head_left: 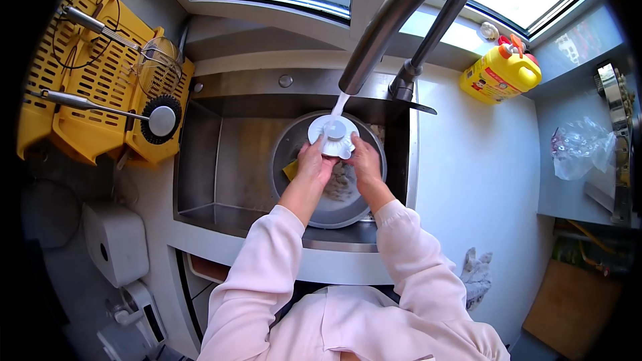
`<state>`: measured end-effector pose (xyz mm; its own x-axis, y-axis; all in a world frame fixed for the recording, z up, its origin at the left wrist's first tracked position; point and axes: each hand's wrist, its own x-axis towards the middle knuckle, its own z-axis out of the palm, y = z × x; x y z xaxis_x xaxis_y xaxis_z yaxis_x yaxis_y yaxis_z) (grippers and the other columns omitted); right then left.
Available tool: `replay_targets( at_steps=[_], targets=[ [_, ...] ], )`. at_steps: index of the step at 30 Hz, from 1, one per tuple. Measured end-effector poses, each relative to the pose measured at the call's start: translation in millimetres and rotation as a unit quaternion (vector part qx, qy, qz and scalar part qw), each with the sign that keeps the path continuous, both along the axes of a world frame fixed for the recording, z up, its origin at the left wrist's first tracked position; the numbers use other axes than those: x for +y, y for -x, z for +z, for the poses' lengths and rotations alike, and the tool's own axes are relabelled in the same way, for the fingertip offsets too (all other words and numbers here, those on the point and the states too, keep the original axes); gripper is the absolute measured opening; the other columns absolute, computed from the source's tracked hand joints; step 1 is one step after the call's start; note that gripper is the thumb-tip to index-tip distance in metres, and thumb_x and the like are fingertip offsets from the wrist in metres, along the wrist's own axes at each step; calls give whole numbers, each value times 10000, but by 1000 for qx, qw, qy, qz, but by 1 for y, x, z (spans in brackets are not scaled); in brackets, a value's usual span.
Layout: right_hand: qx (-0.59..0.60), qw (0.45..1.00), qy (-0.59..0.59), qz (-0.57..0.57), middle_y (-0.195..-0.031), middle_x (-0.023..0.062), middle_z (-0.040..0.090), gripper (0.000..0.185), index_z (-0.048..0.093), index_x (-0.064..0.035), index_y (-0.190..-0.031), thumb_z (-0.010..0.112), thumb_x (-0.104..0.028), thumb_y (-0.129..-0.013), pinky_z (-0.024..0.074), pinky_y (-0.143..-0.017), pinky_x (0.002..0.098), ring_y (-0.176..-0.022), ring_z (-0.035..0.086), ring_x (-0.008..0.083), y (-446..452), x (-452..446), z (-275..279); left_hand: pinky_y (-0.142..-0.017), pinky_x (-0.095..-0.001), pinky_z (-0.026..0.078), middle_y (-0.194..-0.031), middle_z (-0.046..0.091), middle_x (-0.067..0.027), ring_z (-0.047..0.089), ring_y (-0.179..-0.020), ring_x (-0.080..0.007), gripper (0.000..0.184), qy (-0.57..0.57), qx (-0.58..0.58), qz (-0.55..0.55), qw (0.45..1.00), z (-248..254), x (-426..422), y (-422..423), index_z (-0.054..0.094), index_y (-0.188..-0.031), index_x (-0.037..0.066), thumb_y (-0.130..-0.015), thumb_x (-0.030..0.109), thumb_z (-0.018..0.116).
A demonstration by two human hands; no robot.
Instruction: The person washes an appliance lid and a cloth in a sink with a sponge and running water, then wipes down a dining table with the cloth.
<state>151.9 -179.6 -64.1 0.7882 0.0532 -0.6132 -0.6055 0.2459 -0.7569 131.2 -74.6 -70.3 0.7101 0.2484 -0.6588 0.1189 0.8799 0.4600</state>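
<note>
Under the running tap (361, 50), a white round piece (336, 130) with a raised disc at its centre and a ridged, wavy surface is held in both hands. My left hand (314, 166) grips its lower left edge, fingers partly hidden beneath it. On the right edge, my right hand (365, 162) has its fingers closed. Water runs down onto the piece. Below the hands, a grey metal basin (328, 219) stands in the sink (244, 154), with cloudy, foamy water inside. A yellow sponge (290, 170) shows at the basin's left side.
To the left, a yellow drying rack (93, 93) holds a whisk (100, 27) and a round black brush (162, 120). A yellow jug (498, 75) stands at the back right of the white counter (468, 180). A grey cloth (476, 274) lies nearer the front.
</note>
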Motion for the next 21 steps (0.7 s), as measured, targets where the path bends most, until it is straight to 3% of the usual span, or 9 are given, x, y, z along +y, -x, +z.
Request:
replay_targets(
  at_steps=[4, 8, 10, 12, 14, 17, 18, 20, 21],
  targets=[
    [74, 993, -81, 40, -947, 76, 632, 309, 590, 16, -1017, 619, -241, -847, 456, -740, 272, -854, 586, 145, 19, 35, 2, -957, -534, 386, -1257, 440, -149, 434, -1178, -324, 349, -37, 16, 21, 999, 2, 19, 27, 370, -1263, 44, -917, 64, 409],
    [38, 993, -103, 31, -987, 74, 625, 290, 572, 13, -1058, 621, -175, -843, 450, -782, 279, -864, 584, 151, 39, 38, -19, -896, -488, 394, -1263, 436, -131, 445, -1141, -284, 382, -39, 68, -35, 996, -12, 30, 50, 378, -1273, 86, -896, 120, 433],
    [21, 997, -64, 31, -999, 75, 620, 281, 568, 3, -1079, 617, -144, -844, 454, -778, 273, -892, 581, 150, 44, 26, -22, -886, -454, 373, -1265, 438, -106, 447, -1123, -259, 469, -51, 85, -60, 993, -11, 23, 51, 364, -1303, 100, -845, 113, 465],
    [-16, 1000, -19, 12, -985, 73, 625, 267, 575, 3, -1068, 615, -139, -845, 447, -785, 263, -877, 580, 144, 51, 6, -20, -837, -323, 431, -1215, 476, -96, 504, -1037, -220, 565, -160, 96, -89, 978, -9, 12, 50, 341, -1322, 63, -785, 74, 513],
    [-14, 1000, -3, 7, -972, 69, 627, 266, 577, 4, -1066, 620, -130, -841, 446, -781, 258, -863, 580, 137, 57, -11, -22, -848, -292, 420, -1201, 489, -71, 503, -1016, -199, 582, -196, 86, -93, 972, -26, 6, 57, 376, -1319, 69, -765, 70, 552],
    [12, 999, 17, 47, -935, 54, 628, 243, 585, 0, -1040, 623, -125, -835, 449, -757, 252, -827, 576, 125, 68, -18, -27, -827, -302, 436, -1124, 520, -85, 518, -961, -203, 559, -455, 32, -155, 876, -42, 4, 74, 516, -1212, 78, -679, 92, 686],
    [7, 995, 38, 87, -916, 49, 627, 211, 592, -5, -1014, 612, -121, -839, 452, -732, 250, -802, 573, 121, 71, -14, -30, -827, -302, 436, -1124, 520, -85, 518, -961, -203, 559, -456, 32, -155, 876, -36, 6, 80, 516, -1212, 78, -679, 92, 686],
    [-6, 992, 25, 121, -866, 45, 629, 207, 609, -17, -988, 630, -141, -824, 446, -662, 237, -743, 564, 104, 78, 0, -36, -799, -316, 456, -1068, 524, -99, 528, -942, -222, 577, -633, 35, -198, 748, -24, 15, 89, 541, -1177, 78, -641, 153, 740],
    [-5, 992, 20, 123, -866, 45, 629, 207, 609, -17, -988, 630, -141, -824, 446, -662, 237, -743, 564, 104, 78, 6, -35, -782, -322, 467, -1024, 524, -109, 537, -925, -236, 565, -646, 34, -189, 739, -19, 20, 91, 565, -1141, 77, -622, 181, 762]
  ],
)
